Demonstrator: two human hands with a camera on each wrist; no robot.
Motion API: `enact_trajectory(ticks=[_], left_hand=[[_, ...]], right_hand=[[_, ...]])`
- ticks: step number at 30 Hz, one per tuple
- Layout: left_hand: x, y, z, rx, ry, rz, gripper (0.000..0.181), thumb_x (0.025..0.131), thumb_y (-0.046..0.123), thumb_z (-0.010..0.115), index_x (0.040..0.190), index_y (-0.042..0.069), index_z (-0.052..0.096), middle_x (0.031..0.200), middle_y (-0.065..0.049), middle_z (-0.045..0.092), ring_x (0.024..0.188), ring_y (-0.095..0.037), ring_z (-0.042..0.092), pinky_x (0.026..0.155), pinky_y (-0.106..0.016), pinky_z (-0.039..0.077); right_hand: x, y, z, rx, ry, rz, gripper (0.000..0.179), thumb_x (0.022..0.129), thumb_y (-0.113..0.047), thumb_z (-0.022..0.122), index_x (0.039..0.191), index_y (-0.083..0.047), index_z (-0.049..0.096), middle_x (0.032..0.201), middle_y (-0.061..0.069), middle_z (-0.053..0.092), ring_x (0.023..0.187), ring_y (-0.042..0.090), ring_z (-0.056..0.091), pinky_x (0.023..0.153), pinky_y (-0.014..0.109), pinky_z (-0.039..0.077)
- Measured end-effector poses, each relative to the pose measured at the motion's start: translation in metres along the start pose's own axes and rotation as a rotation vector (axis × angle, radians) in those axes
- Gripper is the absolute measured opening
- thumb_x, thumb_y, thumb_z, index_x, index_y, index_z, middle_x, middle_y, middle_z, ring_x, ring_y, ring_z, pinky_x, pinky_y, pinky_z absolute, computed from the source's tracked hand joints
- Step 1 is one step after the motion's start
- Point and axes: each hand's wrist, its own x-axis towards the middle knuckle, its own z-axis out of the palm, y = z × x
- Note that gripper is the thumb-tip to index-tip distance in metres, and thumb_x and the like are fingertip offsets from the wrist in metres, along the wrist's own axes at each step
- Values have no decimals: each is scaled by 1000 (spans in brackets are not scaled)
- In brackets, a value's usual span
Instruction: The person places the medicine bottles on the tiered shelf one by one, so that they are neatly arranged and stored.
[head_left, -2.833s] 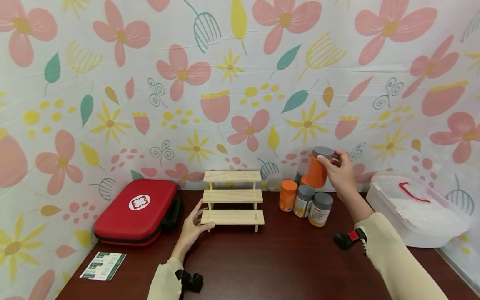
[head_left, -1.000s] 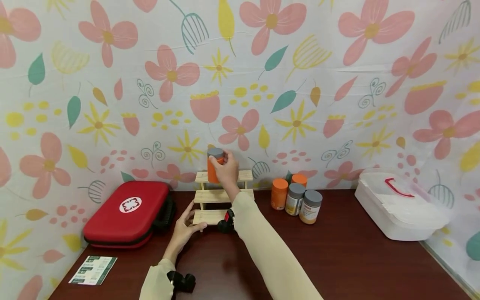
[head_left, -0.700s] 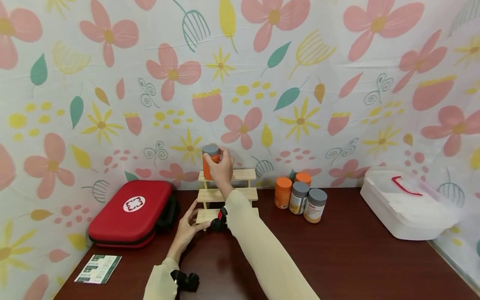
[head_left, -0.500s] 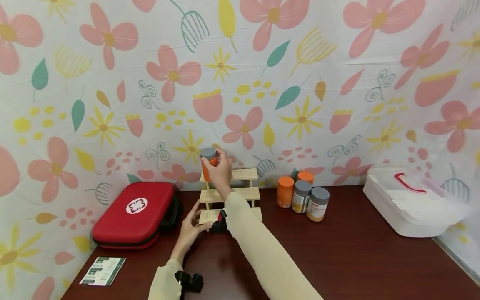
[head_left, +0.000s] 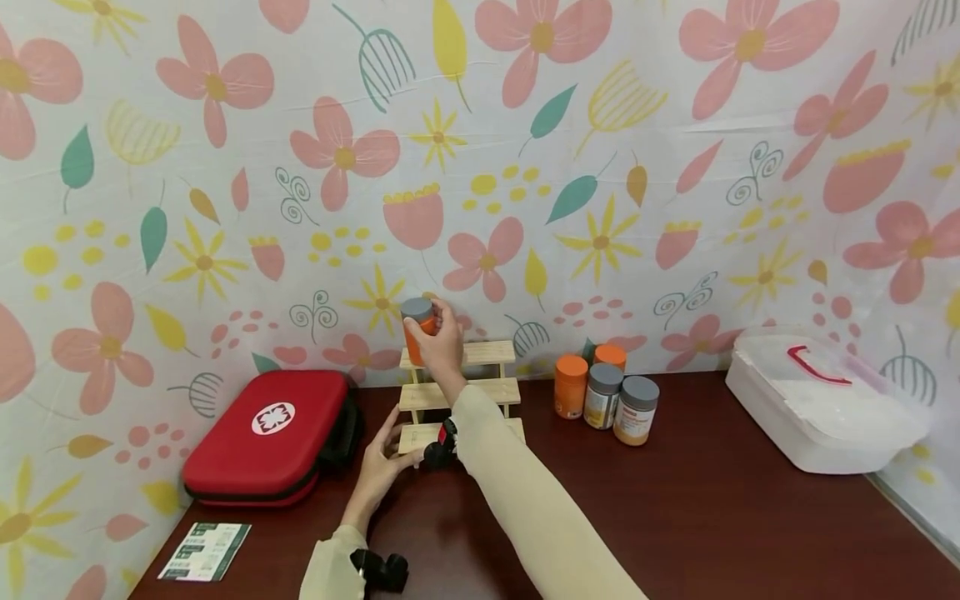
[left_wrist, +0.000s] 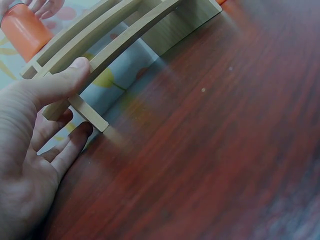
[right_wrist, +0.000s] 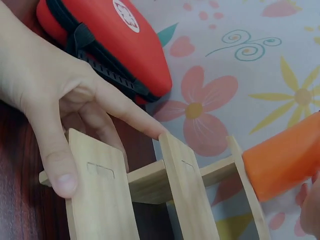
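My right hand holds an orange jar with a grey lid upright at the left end of the top step of a three-step wooden rack. In the right wrist view the base of the orange jar meets the top board. My left hand grips the left end of the rack, its thumb over the lowest board and its fingers round the side. The left wrist view shows this left hand close to the rack's front leg. My right forearm covers part of the lower boards.
Right of the rack stand an orange jar, another orange jar behind and two grey-lidded jars. A red first-aid case and a printed card lie left. A white lidded box sits far right.
My right hand has carried the grey-lidded orange jar from above the jar group leftward to the top step, then slightly further left along it. My left hand has stayed on the rack.
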Motion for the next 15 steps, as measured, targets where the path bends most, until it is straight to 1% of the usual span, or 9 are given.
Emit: enact_trajectory(ticks=[3,6,8,11,13,15], left_hand=[[-1,-2,1,-3,-9,-7,92,80,9,80,155,22,29,142,-22,51,89,-9,58,74,-19,49],[-2,-3,0,3,-16,-7,92,80,10,80,156,22,28,143,-22,51,90,-7,60,73,-20,49],[-2,-2,0,-1,-18,-10,92,80,10,80,155,24,28,143,-21,51,91,-6,61,74,-21,49],[0,-1,1,-7,-29,10,92,81,10,79,156,23,26,143,-22,51,93,-6,61,76,-21,49],[1,0,1,-16,-26,13,93,81,10,79,156,23,26,143,-21,51,93,-6,62,77,-20,49],[0,0,1,-31,-27,11,93,81,9,79,156,23,26,144,-22,50,92,-5,61,77,-20,50]], right_hand=[[0,3,-3,32,-12,2,57,87,-33,74,138,-20,51,127,8,60,114,26,56,96,42,48],[0,4,-6,72,-19,-9,60,88,-32,74,140,-18,50,130,8,59,118,25,57,100,40,48],[1,4,-10,106,-16,-35,59,88,-30,73,141,-16,49,130,9,59,119,26,57,102,40,47],[1,-1,-19,160,-11,-112,57,90,-24,72,140,-9,49,129,15,59,118,32,54,104,45,45],[2,-6,-27,170,-8,-171,55,90,-21,71,138,-6,51,128,18,58,116,36,53,103,49,43],[1,-11,-37,157,-5,-241,53,89,-18,72,136,-3,52,127,22,57,114,40,52,100,54,44]])
